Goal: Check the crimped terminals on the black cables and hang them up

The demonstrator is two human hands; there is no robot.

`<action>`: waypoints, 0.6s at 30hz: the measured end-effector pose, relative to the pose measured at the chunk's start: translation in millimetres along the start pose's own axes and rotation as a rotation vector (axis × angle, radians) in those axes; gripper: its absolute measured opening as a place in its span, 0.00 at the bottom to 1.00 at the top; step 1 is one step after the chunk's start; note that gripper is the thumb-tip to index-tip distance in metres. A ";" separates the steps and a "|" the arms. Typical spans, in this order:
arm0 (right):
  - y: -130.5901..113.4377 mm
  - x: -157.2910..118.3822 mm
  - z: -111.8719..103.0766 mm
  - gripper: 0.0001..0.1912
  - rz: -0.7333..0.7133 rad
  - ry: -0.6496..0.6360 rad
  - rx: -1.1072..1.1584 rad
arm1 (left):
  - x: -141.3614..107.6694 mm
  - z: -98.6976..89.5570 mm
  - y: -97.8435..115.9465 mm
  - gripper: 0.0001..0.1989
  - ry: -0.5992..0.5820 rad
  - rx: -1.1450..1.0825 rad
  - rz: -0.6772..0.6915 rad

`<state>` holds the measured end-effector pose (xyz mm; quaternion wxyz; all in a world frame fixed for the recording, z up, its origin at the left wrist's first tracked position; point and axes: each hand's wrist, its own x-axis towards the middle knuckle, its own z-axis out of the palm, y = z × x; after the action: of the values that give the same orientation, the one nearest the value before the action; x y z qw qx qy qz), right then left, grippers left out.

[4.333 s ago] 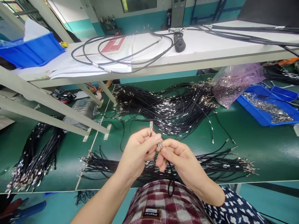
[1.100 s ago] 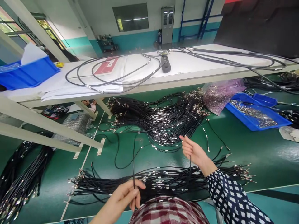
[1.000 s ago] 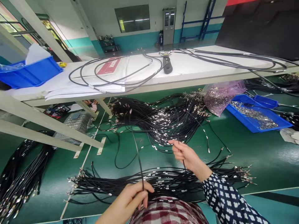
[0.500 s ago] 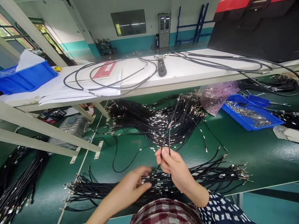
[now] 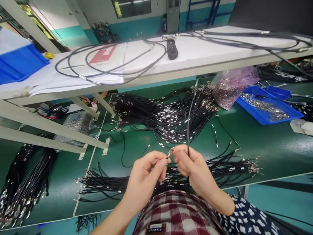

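Nearby: cable heap [image 5: 168,114], partly behind held cable [image 5: 188,130]; pinkish bag [image 5: 226,89] beside.

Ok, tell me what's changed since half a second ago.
The left hand has moved forward and rightward to meet the right hand, and now grips a cable end with coloured wires showing. The right hand still holds the upright cable. The large bundle, bag and tray stayed put.
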<state>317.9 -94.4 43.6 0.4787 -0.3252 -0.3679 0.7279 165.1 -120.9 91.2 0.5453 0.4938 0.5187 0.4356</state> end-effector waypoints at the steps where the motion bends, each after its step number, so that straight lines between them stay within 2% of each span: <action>1: -6.6 1.3 0.1 0.13 -0.016 -0.015 -0.018 | -2.6 0.5 -0.6 0.09 -0.010 0.007 -0.014; 5: -22.6 7.3 5.2 0.15 -0.044 -0.031 -0.156 | -9.6 3.1 -5.6 0.09 -0.020 0.072 -0.010; 9: -28.8 11.1 9.8 0.19 0.108 -0.083 -0.071 | -13.0 1.7 -12.7 0.08 -0.010 0.153 0.031; 12: -31.5 10.1 11.7 0.20 0.219 -0.125 0.019 | -15.0 -0.2 -16.1 0.07 0.005 0.217 0.112; 16: -33.8 6.8 14.6 0.20 0.216 -0.129 0.033 | -18.0 -0.6 -21.6 0.07 0.029 0.288 0.222; 18: -34.6 5.7 16.1 0.19 0.199 -0.119 0.026 | -18.9 -1.2 -26.4 0.12 0.076 0.313 0.324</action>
<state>318.6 -83.2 80.6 0.3855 -0.3101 -0.3523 0.7944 161.3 -142.9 67.6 0.3648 0.6325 0.5143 0.4499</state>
